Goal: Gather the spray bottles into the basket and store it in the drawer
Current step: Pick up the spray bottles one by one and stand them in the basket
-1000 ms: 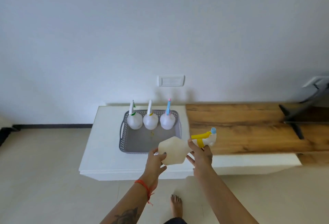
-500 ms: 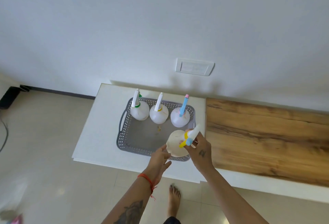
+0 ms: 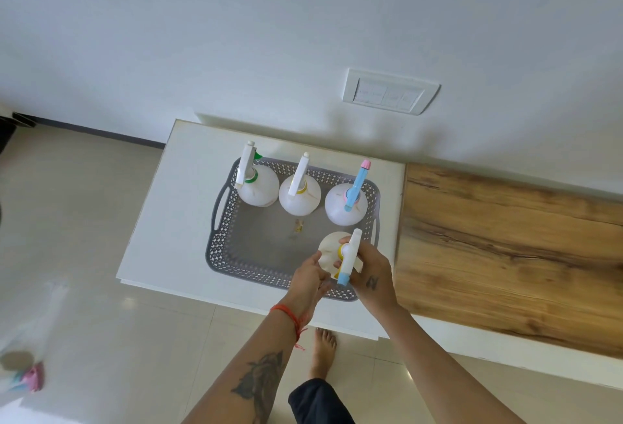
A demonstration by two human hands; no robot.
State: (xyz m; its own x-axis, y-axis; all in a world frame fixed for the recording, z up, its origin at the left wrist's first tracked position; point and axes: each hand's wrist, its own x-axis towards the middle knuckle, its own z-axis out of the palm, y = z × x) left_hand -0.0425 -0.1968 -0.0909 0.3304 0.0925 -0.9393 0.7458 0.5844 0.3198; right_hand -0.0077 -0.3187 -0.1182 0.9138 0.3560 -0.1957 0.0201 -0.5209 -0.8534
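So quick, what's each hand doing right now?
Left hand: open, fingers resting against the spray bottle body.
Right hand: gripping that bottle's neck, over the basket.

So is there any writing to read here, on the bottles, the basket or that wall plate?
"N": a single letter-like mark on the back of the right hand, which grips the spray bottle.
Switch plate on the wall: faint marks, too small to read.
The three bottles standing in the basket: no labels visible.
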